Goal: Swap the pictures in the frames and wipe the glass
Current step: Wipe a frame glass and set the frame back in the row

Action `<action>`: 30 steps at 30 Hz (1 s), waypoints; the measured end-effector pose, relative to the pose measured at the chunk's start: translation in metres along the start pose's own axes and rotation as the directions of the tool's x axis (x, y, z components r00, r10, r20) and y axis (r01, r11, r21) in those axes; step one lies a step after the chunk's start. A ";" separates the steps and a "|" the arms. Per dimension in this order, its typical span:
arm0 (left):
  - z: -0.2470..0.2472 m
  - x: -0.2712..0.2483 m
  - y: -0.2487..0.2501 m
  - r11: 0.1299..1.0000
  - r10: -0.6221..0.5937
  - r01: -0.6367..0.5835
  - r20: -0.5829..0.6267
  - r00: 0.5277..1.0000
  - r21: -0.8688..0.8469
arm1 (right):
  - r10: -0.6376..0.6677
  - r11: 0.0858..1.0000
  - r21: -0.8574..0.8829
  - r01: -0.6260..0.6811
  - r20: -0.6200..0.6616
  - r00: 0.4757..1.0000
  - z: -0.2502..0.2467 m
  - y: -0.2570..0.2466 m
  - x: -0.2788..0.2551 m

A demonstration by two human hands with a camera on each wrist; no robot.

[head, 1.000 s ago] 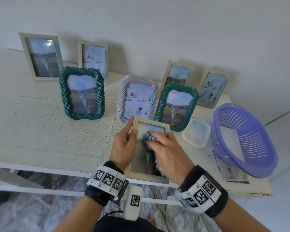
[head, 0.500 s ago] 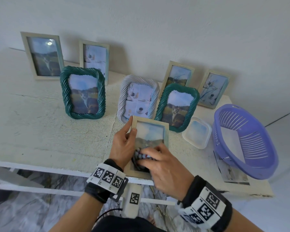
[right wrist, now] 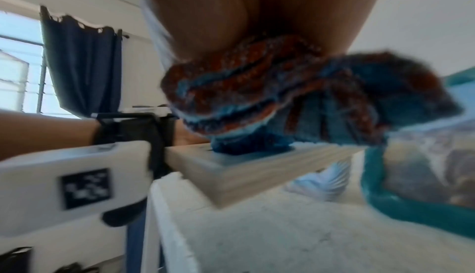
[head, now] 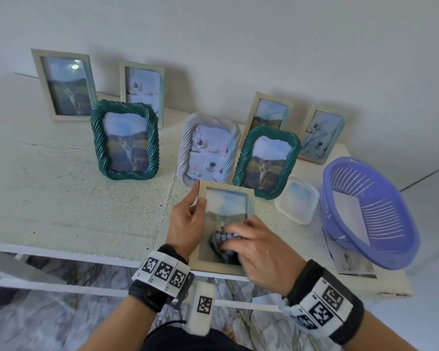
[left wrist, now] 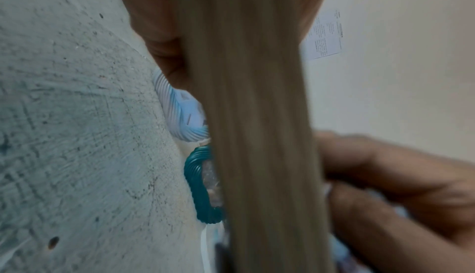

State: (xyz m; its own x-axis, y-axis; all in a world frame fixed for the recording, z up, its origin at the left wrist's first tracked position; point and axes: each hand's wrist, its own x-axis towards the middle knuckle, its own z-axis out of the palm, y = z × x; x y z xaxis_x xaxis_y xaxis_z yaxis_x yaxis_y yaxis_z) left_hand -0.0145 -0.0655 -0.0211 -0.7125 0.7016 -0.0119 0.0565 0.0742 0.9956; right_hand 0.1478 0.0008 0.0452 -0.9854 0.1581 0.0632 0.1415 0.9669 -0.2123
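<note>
I see a purple slotted basket (head: pixel 370 211) tipped on its side at the tabletop's (head: pixel 61 198) right end, a clear plastic lid (head: pixel 297 202) just beside it. Through the right wrist view I see a dark blue curtain (right wrist: pixel 82 64) beside a window (right wrist: pixel 18 64).

The right hand (head: pixel 257 249) and bunched cloth (head: pixel 222 243) hide the lower glass of the pale wooden frame (head: pixel 226 188); wrist views are blurred.
</note>
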 end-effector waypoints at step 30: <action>0.000 -0.008 -0.004 0.995 0.098 -0.100 0.045 0.994 0.029 | 0.272 0.962 0.002 -0.272 0.001 0.962 0.010 0.027 0.017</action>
State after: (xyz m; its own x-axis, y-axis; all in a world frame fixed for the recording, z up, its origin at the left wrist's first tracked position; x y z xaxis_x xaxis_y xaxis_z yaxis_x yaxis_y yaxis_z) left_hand -0.0086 -0.0716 -0.0252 -0.6712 0.7368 0.0821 0.1475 0.0243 0.9888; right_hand 0.1339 0.0271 0.0312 -0.9100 0.4146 0.0026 0.4037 0.8873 -0.2229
